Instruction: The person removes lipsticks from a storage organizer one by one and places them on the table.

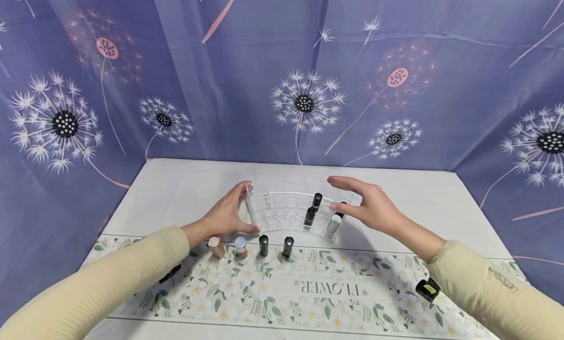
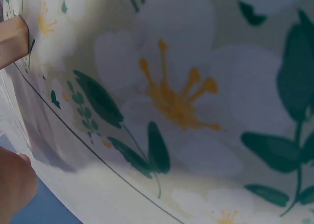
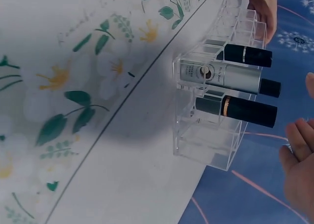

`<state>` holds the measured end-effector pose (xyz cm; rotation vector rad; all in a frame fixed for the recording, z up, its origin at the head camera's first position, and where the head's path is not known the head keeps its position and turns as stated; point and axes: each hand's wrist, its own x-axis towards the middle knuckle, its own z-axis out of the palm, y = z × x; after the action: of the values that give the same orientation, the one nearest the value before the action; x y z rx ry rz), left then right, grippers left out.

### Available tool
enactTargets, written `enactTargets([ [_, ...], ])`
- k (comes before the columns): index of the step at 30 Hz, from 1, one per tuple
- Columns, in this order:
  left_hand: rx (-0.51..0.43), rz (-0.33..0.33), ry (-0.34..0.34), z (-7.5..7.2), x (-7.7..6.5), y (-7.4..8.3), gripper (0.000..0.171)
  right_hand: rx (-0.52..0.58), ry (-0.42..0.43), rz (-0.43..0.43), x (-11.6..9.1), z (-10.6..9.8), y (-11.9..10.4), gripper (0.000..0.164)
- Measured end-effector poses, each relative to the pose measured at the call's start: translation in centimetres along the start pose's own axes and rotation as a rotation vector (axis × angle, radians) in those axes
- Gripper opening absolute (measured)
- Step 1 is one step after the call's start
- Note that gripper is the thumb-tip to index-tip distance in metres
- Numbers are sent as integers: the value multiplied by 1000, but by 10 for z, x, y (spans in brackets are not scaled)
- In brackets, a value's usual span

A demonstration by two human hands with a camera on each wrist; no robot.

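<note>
A clear stepped acrylic lipstick stand (image 1: 282, 215), curved along its length, sits on the white tabletop. My left hand (image 1: 226, 215) grips its left end, thumb at the front corner and fingers at the back. Over the right end, my right hand (image 1: 372, 205) is spread, thumb and fingers parted; in the right wrist view its fingers (image 3: 299, 150) are apart from the stand. Two black lipsticks (image 1: 310, 216) stand right of the middle. At the right end are a silver tube (image 3: 235, 76) with a black cap and a black lipstick with a gold ring (image 3: 250, 111).
In front of the stand, a row of tubes stands on the flowered runner (image 1: 246, 291): a beige one (image 1: 216, 247), one with a silvery cap (image 1: 240, 247) and two black lipsticks (image 1: 264, 245). A blue dandelion-print curtain (image 1: 246, 85) rises behind the table.
</note>
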<state>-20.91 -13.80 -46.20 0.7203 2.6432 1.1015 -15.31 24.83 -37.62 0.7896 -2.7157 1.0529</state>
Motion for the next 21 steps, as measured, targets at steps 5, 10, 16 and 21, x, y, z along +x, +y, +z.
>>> enactTargets([
  [5,7,-9,-1,0,-2,0,133,12,-28,-20,11,4,-1,59],
  [10,10,-1,2,0,-1,-2,131,22,-55,-19,19,6,0,56],
  [16,19,-10,-2,0,-1,0,132,4,-100,-5,26,9,1,54],
  [21,30,-17,-1,0,-1,2,133,12,-124,-1,30,12,2,51],
])
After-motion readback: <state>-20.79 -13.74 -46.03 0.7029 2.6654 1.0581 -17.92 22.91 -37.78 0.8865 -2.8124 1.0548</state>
